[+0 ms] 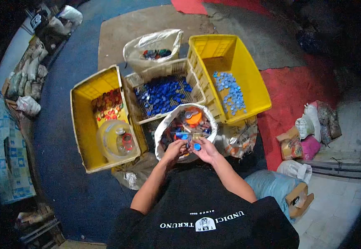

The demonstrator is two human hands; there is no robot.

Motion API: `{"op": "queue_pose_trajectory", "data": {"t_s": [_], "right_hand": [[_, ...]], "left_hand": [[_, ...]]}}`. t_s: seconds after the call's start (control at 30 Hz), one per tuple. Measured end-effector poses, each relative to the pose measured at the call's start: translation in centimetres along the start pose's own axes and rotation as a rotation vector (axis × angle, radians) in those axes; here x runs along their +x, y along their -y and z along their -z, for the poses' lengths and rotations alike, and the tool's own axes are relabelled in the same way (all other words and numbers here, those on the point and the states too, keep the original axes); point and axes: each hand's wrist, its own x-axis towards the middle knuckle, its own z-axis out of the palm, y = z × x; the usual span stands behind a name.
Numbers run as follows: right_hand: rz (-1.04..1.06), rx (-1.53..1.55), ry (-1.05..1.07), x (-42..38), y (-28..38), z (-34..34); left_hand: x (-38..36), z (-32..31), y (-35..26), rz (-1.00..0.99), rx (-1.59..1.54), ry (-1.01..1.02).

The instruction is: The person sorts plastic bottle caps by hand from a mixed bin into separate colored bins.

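Observation:
Both hands are over a white sack [160, 139] filled with mixed bottle caps and other plastic pieces. My left hand [175, 150] has its fingers pinched together at the near side of the opening; whatever they hold is too small to make out. Palm up, my right hand [206, 150] holds a blue bottle cap [197, 147], its fingers partly curled. The two hands almost touch. Behind my fingertips a blue piece [182, 135] shows among the caps. Farther back in the sack sits a larger orange lid [194, 118].
A yellow crate [83, 137] at left contains red caps and a clear plastic jug [113, 139]. Dark blue caps fill a white crate [197, 85]; light blue caps lie in another yellow crate [251, 62]. A white sack [137, 58] stands behind. Bags [309, 124] sit at right.

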Motion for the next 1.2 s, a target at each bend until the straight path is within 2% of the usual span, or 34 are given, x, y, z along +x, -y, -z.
{"op": "queue_pose_trajectory", "data": {"t_s": [0.1,0.17,0.23,0.3,0.37,0.47,0.57,0.63,0.7,0.73,0.8,0.83,0.9,0.97,1.0,1.03,1.13,1.2], "right_hand": [[0.110,-0.037,0.013,-0.5,4.1,0.9],[0.259,-0.049,0.117,-1.5,9.2,1.7],[0.409,0.241,0.071,-3.5,14.5,0.3],[0.495,0.239,-0.008,-5.2,19.3,1.7],[0.533,0.096,-0.219,-4.7,21.8,3.7],[0.400,-0.027,-0.119,-3.5,21.7,6.6],[0.302,-0.173,-0.102,-2.3,19.6,8.6],[0.245,-0.297,-0.078,-1.6,17.9,8.3],[0.193,-0.414,0.008,-1.5,16.7,7.2],[0.198,-0.496,0.018,-1.5,16.0,5.8],[0.180,-0.709,0.070,-0.4,14.5,3.5],[0.183,-0.840,0.112,0.5,13.5,2.7],[0.359,-1.078,0.283,2.1,11.0,0.7],[0.505,-1.467,0.342,2.9,9.3,-0.9],[0.566,-1.554,0.262,1.8,8.4,-2.9],[0.591,-1.615,0.254,4.1,6.9,-2.2],[0.678,-1.769,0.286,5.3,4.8,-2.9],[0.919,-1.894,0.360,5.7,3.8,-2.9]], "left_hand": [[3.5,-3.6,-0.1,-0.047,0.108,0.039],[5.7,-8.9,-1.9,-0.232,0.430,0.065],[9.9,-13.4,-3.2,-0.281,0.227,0.239],[7.9,-19.8,-6.3,-0.547,0.408,0.048],[8.1,-22.2,-7.2,-0.524,0.473,-0.079],[9.9,-19.8,-4.3,-0.548,0.530,-0.106],[7.1,-16.1,1.5,-0.631,0.762,-0.212],[4.1,-13.5,5.0,-0.728,0.806,-0.228],[1.2,-11.1,6.5,-0.735,0.951,-0.443],[-0.2,-10.4,6.4,-0.728,0.946,-0.465],[-2.7,-9.5,6.4,-0.553,1.232,-0.750],[-3.0,-8.8,7.3,-0.546,1.225,-0.769],[-3.5,-7.6,8.9,-0.397,1.608,-0.869],[-3.7,-6.5,9.3,-0.312,1.648,-0.819],[-4.0,-6.8,8.5,-0.249,1.682,-0.727],[-4.5,-6.8,7.8,-0.189,1.712,-0.633],[-4.6,-5.3,9.5,-0.305,1.817,-0.542],[-5.2,-5.2,9.6,-0.346,1.876,-0.489]]}}
